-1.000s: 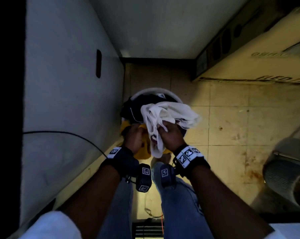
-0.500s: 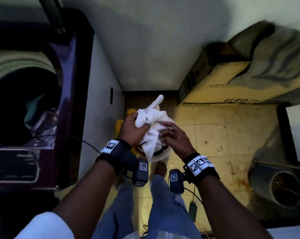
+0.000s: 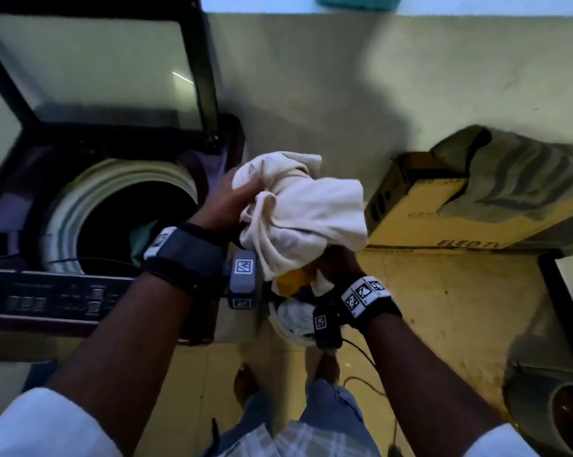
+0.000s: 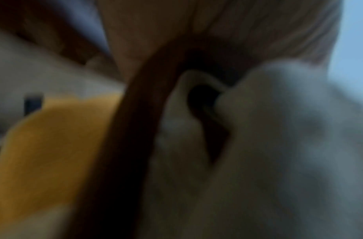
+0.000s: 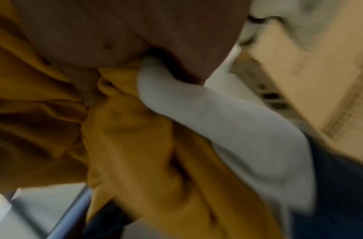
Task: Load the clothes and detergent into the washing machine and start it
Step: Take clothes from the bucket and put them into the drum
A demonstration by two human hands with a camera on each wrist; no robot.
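The person stands over a top-loading washing machine (image 3: 90, 225) at the left of the frame, its glass lid (image 3: 90, 67) raised and the round drum (image 3: 126, 222) open, with a bit of teal cloth (image 3: 143, 235) showing inside. Both hands carry a bundle of clothes in the middle of the frame, just right of the drum's rim. The left hand (image 3: 227, 201) has its fingers curled into the cream garment (image 3: 298, 209) on top, and the right hand (image 3: 336, 263) grips the bundle from beneath, its fingers closed on a yellow garment (image 3: 290, 280) along with white cloth. Below the bundle a white basket (image 3: 286, 328) sits on the tiled floor (image 3: 443, 308). A cardboard box (image 3: 427, 219) lies at the right.
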